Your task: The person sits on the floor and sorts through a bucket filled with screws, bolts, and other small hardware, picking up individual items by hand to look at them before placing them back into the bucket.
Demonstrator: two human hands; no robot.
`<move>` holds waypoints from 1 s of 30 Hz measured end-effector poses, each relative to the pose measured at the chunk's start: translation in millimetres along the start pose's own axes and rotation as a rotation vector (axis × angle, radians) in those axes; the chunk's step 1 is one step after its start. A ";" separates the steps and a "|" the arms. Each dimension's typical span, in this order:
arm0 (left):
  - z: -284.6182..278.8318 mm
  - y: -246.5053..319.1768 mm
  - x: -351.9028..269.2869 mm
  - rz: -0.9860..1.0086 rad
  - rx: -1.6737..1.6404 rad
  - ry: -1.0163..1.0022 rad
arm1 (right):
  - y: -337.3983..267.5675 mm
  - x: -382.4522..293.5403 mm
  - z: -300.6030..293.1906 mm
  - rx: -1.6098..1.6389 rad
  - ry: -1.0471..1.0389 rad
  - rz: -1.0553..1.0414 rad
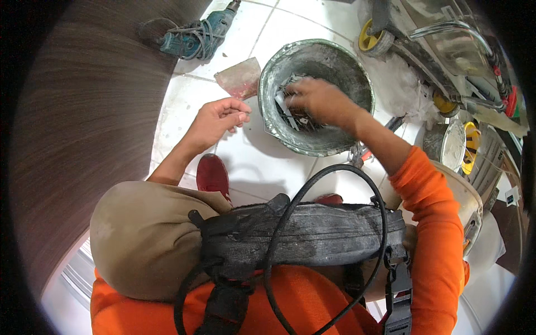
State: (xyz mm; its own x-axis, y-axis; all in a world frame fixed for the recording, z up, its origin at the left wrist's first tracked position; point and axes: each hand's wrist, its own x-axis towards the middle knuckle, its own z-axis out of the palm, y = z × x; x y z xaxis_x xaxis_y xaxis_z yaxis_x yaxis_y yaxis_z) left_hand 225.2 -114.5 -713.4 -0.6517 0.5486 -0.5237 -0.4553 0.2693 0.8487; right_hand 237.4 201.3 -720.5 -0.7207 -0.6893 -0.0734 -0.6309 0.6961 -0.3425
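Observation:
A round dark bucket (360, 63), smeared with dried pale residue, stands on the tiled floor before me. Inside lie many small loose pieces (299, 121), some metallic, with a longer white strip (284, 104) among them. My right hand (320, 100), blurred by motion, reaches into the bucket over these pieces; its fingertips and anything in them cannot be made out. Just left of the rim, apart from it, hovers my left hand (220, 121). Its fingers are curled with the thumb near the fingertips, and whether something small is pinched there is unclear.
A teal corded power drill (201, 37), wrapped in its cable, lies beyond a flat worn plate (240, 77). A dark wood-grain panel (83, 104) rises at left. Red-handled pliers (362, 157), a wheeled frame (377, 39) and a pale bucket (465, 192) are at right.

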 end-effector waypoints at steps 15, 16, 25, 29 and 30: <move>5.2 -1.7 7.9 0.010 0.010 -0.038 | 44.0 -17.5 -66.3 0.073 0.038 0.388; -1.0 4.7 -3.4 0.009 0.014 -0.008 | 38.0 -10.4 -78.6 0.080 0.034 0.419; -4.7 7.8 -5.2 0.042 -0.016 0.011 | 36.4 -47.4 -111.2 -0.069 0.199 0.749; -12.3 6.8 2.1 0.081 0.003 0.048 | 41.8 -86.7 -109.3 -0.001 -0.179 0.977; -11.0 8.4 4.1 0.075 0.005 0.057 | 31.8 -91.5 -111.1 0.259 -0.321 1.144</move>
State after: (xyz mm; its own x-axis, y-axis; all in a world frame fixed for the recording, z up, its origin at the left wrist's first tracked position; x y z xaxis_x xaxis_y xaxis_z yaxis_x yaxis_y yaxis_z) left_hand 212.0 -118.7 -709.2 -0.7173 0.5214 -0.4622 -0.4011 0.2335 0.8858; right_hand 251.3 308.7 -620.7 -0.6966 0.2529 -0.6715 0.4255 0.8991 -0.1028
